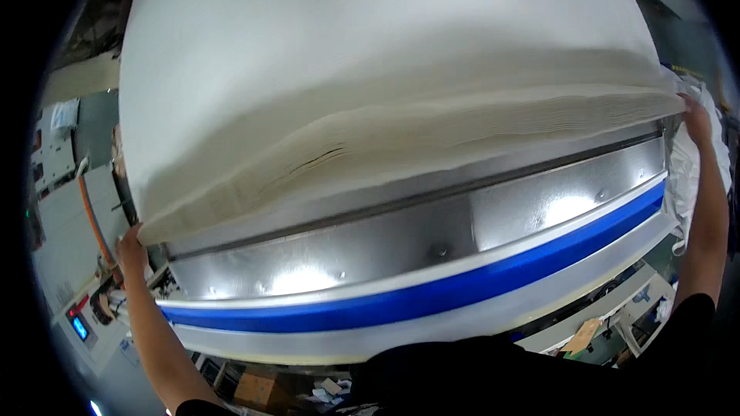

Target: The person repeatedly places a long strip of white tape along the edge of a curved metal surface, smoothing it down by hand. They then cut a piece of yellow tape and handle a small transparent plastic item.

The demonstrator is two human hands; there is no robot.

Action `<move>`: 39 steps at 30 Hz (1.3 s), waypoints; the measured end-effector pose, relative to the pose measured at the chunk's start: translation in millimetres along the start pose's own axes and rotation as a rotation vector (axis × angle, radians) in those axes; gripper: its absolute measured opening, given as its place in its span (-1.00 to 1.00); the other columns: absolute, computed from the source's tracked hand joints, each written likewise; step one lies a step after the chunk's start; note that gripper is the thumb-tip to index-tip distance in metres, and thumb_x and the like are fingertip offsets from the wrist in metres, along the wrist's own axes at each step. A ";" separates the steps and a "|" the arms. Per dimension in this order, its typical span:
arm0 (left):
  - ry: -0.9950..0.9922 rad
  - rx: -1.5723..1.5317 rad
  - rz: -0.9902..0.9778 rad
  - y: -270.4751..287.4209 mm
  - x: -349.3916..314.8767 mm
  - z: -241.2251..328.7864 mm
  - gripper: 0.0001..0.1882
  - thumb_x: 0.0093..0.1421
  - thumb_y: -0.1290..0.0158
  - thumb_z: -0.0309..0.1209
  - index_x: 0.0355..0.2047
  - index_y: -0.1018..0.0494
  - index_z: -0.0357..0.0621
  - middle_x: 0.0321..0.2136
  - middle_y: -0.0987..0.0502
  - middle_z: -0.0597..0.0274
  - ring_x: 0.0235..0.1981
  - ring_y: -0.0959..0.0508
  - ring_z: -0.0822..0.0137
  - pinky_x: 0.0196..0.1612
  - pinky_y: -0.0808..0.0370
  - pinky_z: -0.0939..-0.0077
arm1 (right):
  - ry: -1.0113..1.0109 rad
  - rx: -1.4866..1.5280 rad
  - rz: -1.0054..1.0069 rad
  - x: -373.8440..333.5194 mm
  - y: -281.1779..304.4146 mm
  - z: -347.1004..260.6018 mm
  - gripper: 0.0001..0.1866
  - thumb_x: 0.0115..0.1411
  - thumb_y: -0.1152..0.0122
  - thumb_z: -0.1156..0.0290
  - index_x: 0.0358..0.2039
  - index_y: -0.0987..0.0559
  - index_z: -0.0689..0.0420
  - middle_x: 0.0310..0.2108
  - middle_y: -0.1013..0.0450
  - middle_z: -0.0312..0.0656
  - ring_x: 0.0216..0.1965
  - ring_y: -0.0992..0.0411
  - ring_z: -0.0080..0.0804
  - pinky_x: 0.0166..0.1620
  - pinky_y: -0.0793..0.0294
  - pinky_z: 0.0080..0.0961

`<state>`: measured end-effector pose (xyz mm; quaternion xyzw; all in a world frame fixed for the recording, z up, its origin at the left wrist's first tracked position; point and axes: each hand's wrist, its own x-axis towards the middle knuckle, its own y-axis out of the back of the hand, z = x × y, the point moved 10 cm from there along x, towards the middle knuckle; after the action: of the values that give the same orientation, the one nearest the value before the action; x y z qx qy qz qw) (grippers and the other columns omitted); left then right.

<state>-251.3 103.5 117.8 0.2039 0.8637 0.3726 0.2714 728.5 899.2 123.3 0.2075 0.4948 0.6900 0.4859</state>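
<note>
Stack of white layers (432,135), ends in grip of left hand (132,250) and right hand (696,118), lit screen (79,327) illegible.

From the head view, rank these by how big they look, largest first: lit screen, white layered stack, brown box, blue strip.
1. White layered stack
2. Blue strip
3. Brown box, judging by what shows
4. Lit screen
</note>
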 end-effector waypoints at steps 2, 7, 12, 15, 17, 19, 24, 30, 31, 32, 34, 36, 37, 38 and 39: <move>0.027 -0.043 -0.004 5.1 -9.7 -27.1 -0.61 0.18 0.11 -0.44 0.03 -0.42 0.15 -0.08 -0.52 0.12 -0.03 -0.47 0.07 0.26 -0.15 0.14 | 0.078 0.100 0.020 -5.5 -2.6 43.1 -0.50 0.09 -0.03 0.53 0.10 -0.41 0.10 -0.02 -0.43 0.05 0.02 -0.38 0.03 0.07 -0.32 -0.23; -0.105 -0.008 -0.156 -16.3 -74.4 -46.2 -0.62 0.13 0.10 -0.49 -0.04 -0.47 0.07 -0.10 -0.54 0.10 -0.05 -0.48 0.04 0.23 -0.18 0.14 | 0.122 0.088 -0.097 -74.7 -12.4 64.3 -0.52 0.10 -0.04 0.50 0.10 -0.41 0.07 -0.02 -0.43 0.04 0.03 -0.36 0.03 0.08 -0.32 -0.22; -0.193 0.159 -0.558 -96.0 -157.2 4.7 -0.56 0.09 0.14 -0.55 -0.04 -0.48 0.07 -0.07 -0.53 0.15 0.01 -0.48 0.14 0.25 -0.13 0.05 | 0.177 0.018 -0.338 -174.5 -51.0 22.3 -0.55 -0.04 -0.09 0.54 -0.06 -0.53 0.02 -0.13 -0.49 0.01 -0.07 -0.40 0.05 0.02 -0.36 -0.17; -0.334 0.293 -0.709 -151.5 -215.1 16.2 -0.58 0.10 0.11 -0.49 -0.03 -0.49 0.09 -0.03 -0.51 0.18 0.06 -0.45 0.19 0.25 -0.12 0.00 | 0.285 -0.032 -0.451 -219.7 -79.8 -13.4 -0.62 -0.06 -0.12 0.51 -0.16 -0.56 0.02 -0.23 -0.51 -0.03 -0.15 -0.44 0.00 -0.03 -0.38 -0.15; -0.326 0.304 -0.872 -168.2 -231.0 33.3 -0.60 0.10 0.11 -0.47 -0.05 -0.51 0.08 -0.02 -0.50 0.19 0.08 -0.43 0.19 0.26 -0.12 0.00 | 0.300 -0.177 -0.523 -245.8 -90.8 -20.8 -0.64 -0.07 -0.12 0.51 -0.18 -0.56 0.04 -0.28 -0.51 -0.03 -0.18 -0.45 -0.03 -0.04 -0.40 -0.18; -0.352 0.346 -0.923 -184.0 -240.4 44.9 -0.61 0.04 0.03 -0.49 -0.09 -0.53 0.04 -0.01 -0.50 0.19 0.10 -0.42 0.17 0.22 -0.18 0.00 | 0.334 -0.204 -0.592 -260.8 -105.8 -23.6 -0.65 -0.06 -0.12 0.51 -0.18 -0.57 0.06 -0.30 -0.51 -0.04 -0.18 -0.44 -0.04 -0.04 -0.41 -0.19; -0.400 0.393 -0.973 -209.5 -240.0 63.6 -0.68 0.01 -0.02 -0.49 -0.18 -0.57 -0.05 -0.04 -0.51 0.11 0.05 -0.47 0.11 0.11 -0.35 0.12 | 0.317 -0.297 -0.727 -277.2 -131.0 -22.9 -0.74 0.08 -0.12 0.41 -0.18 -0.58 0.08 -0.26 -0.51 -0.04 -0.16 -0.44 -0.07 -0.04 -0.42 -0.20; -0.340 0.389 -0.997 -201.7 -242.7 72.8 -0.74 0.07 -0.06 -0.40 -0.20 -0.58 -0.05 -0.05 -0.53 0.12 0.03 -0.50 0.15 0.02 -0.45 0.26 | 0.468 -0.410 -0.716 -281.3 -158.0 -27.5 -0.76 0.23 0.05 0.35 -0.27 -0.58 0.14 -0.26 -0.50 -0.07 -0.17 -0.44 -0.08 -0.05 -0.42 -0.21; -0.238 0.361 -0.877 -212.9 -235.9 61.0 -0.74 0.10 -0.05 -0.39 -0.18 -0.57 -0.04 -0.05 -0.54 0.15 0.03 -0.50 0.15 0.02 -0.44 0.25 | 0.573 -0.488 -0.677 -285.3 -179.6 -7.5 -0.76 0.22 0.05 0.35 -0.28 -0.58 0.15 -0.26 -0.50 -0.08 -0.16 -0.43 -0.09 -0.04 -0.41 -0.22; -0.138 0.341 -0.754 -213.6 -225.1 46.6 -0.74 0.14 -0.03 -0.37 -0.16 -0.57 -0.02 -0.05 -0.54 0.17 0.02 -0.50 0.15 0.03 -0.43 0.23 | 0.480 -0.474 -0.689 -284.5 -197.5 21.0 -0.80 0.20 0.02 0.38 -0.28 -0.56 0.15 -0.27 -0.49 -0.09 -0.15 -0.42 -0.13 -0.04 -0.40 -0.24; 0.078 0.315 -0.795 -202.4 -212.8 32.2 -0.72 0.22 0.03 -0.32 -0.12 -0.54 -0.09 0.00 -0.49 0.05 -0.02 -0.53 0.07 0.07 -0.41 0.15 | 0.495 -0.256 -0.408 -285.1 -182.8 52.7 -0.83 0.17 -0.01 0.42 -0.30 -0.56 0.14 -0.26 -0.48 -0.08 -0.12 -0.41 -0.14 -0.02 -0.39 -0.24; 0.402 0.152 -0.710 -164.9 -212.8 -12.9 -0.69 0.24 0.08 -0.29 -0.10 -0.53 -0.07 0.01 -0.48 0.04 -0.03 -0.53 0.05 0.02 -0.45 0.16 | 0.299 -0.309 -0.618 -284.6 -218.3 47.5 -0.85 0.15 -0.05 0.43 -0.31 -0.57 0.15 -0.22 -0.47 -0.04 -0.10 -0.40 -0.09 0.02 -0.36 -0.19; 0.427 0.116 -0.639 -148.2 -208.7 -20.0 -0.68 0.19 0.05 -0.33 -0.06 -0.50 -0.07 -0.02 -0.50 0.06 -0.05 -0.54 0.05 -0.05 -0.48 0.17 | 0.302 -0.207 -0.580 -279.0 -223.4 36.0 -0.84 0.14 -0.05 0.44 -0.32 -0.57 0.16 -0.21 -0.47 -0.04 -0.10 -0.40 -0.08 0.02 -0.36 -0.18; 0.419 0.046 -0.562 -149.8 -200.0 -12.4 -0.67 0.18 0.04 -0.34 -0.04 -0.48 -0.06 -0.04 -0.51 0.06 -0.07 -0.54 0.04 -0.06 -0.49 0.16 | 0.283 -0.154 -0.534 -274.7 -218.8 57.9 -0.84 0.13 -0.04 0.45 -0.33 -0.57 0.16 -0.21 -0.47 -0.03 -0.11 -0.40 -0.07 0.02 -0.36 -0.18; 0.417 -0.020 -0.494 -154.3 -200.4 -8.0 -0.65 0.16 0.03 -0.36 -0.03 -0.46 -0.05 -0.06 -0.52 0.07 -0.08 -0.54 0.03 -0.08 -0.49 0.16 | 0.275 -0.101 -0.489 -271.7 -210.6 69.6 -0.83 0.12 -0.04 0.45 -0.34 -0.58 0.17 -0.21 -0.48 -0.03 -0.11 -0.40 -0.07 0.02 -0.35 -0.17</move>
<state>-125.1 -110.4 69.4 -0.0951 0.9203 0.3379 0.1726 999.9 702.7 19.4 -0.0380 0.5563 0.5979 0.5759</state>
